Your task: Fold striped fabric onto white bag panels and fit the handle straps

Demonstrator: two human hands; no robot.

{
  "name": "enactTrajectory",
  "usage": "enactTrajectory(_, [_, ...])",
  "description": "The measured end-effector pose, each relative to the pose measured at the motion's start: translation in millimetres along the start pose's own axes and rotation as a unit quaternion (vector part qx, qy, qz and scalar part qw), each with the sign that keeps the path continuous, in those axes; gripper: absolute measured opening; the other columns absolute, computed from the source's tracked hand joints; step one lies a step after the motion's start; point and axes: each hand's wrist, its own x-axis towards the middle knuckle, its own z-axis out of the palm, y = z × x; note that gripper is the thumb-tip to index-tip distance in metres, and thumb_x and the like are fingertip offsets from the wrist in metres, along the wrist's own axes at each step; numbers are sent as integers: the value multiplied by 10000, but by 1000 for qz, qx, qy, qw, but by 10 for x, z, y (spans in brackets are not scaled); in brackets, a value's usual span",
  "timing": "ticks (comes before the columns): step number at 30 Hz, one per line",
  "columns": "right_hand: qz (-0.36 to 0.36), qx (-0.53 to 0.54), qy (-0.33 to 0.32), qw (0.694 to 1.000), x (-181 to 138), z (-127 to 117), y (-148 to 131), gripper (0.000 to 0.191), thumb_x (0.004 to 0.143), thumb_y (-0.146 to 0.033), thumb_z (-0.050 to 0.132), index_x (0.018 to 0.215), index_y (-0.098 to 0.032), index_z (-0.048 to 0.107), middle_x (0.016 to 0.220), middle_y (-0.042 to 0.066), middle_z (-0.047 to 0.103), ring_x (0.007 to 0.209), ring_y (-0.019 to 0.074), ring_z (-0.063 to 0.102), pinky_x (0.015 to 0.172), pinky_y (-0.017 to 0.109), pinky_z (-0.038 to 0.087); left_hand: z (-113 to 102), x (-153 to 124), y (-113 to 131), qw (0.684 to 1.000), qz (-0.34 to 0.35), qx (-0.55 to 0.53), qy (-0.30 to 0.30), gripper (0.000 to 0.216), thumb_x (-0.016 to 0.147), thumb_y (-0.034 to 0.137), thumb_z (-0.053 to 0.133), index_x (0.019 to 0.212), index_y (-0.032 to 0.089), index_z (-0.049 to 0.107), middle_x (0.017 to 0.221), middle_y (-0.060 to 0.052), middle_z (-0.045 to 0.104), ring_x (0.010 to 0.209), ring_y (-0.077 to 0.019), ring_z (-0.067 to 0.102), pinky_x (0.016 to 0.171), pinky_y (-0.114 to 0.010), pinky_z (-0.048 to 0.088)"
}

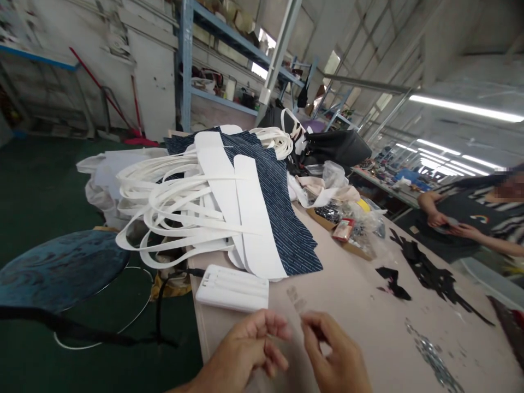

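Observation:
My left hand [254, 345] is at the front of the table, its fingers loosely curved and apart with nothing in them. To its right, my right hand [333, 352] is closed in a pinch of thumb and forefinger. A thin, see-through strip [296, 297] with small brownish patches reaches its fingertips; its lower part is blurred. Just beyond my left hand lies a white flat case [232, 287]. Behind the case are stacked white panels [256, 218] with long white straps [176, 210] looping off the left side. Dark blue patterned fabric [282, 218] lies under the panels.
A pinkish-beige table [347, 305] holds black strips [428, 267], small metal parts [434, 357] and a cardboard box [356, 248] with plastic bags. A round blue stool [61, 267] stands left. At right, another person [470, 218] handles a small object. Blue shelves [186, 71] stand behind.

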Motion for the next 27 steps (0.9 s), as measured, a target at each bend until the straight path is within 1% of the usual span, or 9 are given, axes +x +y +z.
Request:
enactTrajectory(2, [-3, -40, 12, 999, 231, 97, 45, 206, 946, -243, 469, 939, -199, 671, 765, 24, 667, 594, 127, 619, 578, 211, 510, 36, -30, 100, 998, 14, 35, 44, 398, 623, 195, 545, 1004, 147, 652, 924, -65, 704, 515, -74, 523, 506, -215, 312])
enactTrajectory(5, [-54, -165, 31, 984, 472, 320, 64, 227, 957, -193, 452, 901, -189, 672, 739, 37, 616, 645, 153, 587, 592, 249, 457, 31, -51, 126, 994, 3, 93, 53, 392, 733, 311, 553, 1073, 124, 610, 804, -50, 682, 425, -46, 373, 453, -220, 218])
enactTrajectory(8, [-114, -284, 12, 952, 598, 506, 47, 184, 933, -135, 497, 1003, -163, 665, 724, 49, 592, 683, 195, 552, 614, 299, 411, -17, -38, 81, 991, 3, 126, 52, 475, 713, 335, 578, 1137, 123, 561, 796, -41, 663, 410, -52, 343, 424, -229, 194])
enactTrajectory(10, [-122, -321, -10, 939, 652, 569, 43, 180, 912, -113, 530, 1029, -163, 657, 727, 45, 582, 697, 207, 533, 627, 317, 383, -41, -25, 61, 989, 8, 134, 65, 535, 714, 340, 576, 1200, 124, 522, 836, -47, 659, 411, -54, 340, 414, -231, 192])
enactTrajectory(13, [-116, -331, -23, 936, 720, 553, 68, 144, 915, -126, 540, 850, -191, 651, 728, 44, 571, 713, 205, 517, 637, 321, 347, -37, -30, 67, 988, 11, 130, 81, 595, 721, 340, 579, 1262, 112, 474, 878, -56, 653, 406, -46, 325, 411, -233, 175])
enactTrajectory(17, [-104, -334, 25, 936, 703, 278, 80, 195, 946, -175, 509, 799, -203, 635, 708, 35, 552, 691, 199, 498, 647, 325, 331, 17, -70, 112, 991, 23, 106, 84, 672, 783, 453, 619, 1336, 121, 431, 976, -89, 661, 411, -29, 331, 442, -238, 216])
enactTrajectory(21, [-120, -355, 49, 926, 370, -252, -47, 211, 965, -214, 459, 841, -211, 630, 676, 22, 526, 655, 193, 481, 642, 333, 320, 108, -60, 195, 990, 94, 80, 70, 805, 803, 592, 641, 1425, 162, 366, 760, 3, 622, 435, -49, 328, 470, -234, 251])
enactTrajectory(24, [-145, -377, 12, 915, -75, -678, -221, 171, 941, -208, 467, 907, -213, 635, 668, 18, 534, 617, 185, 489, 602, 332, 327, 236, -33, 215, 989, 119, 80, 45, 660, 801, 571, 666, 1301, 166, 521, 695, 29, 585, 485, -69, 373, 473, -218, 274])
enactTrajectory(27, [-139, -369, -51, 917, -588, -995, -430, 175, 913, -183, 490, 1001, -212, 639, 687, 15, 568, 589, 172, 522, 552, 312, 374, 397, -20, 127, 996, 54, 60, 23, 541, 737, 467, 753, 1144, 141, 610, 747, -6, 645, 617, -131, 543, 565, -231, 417])
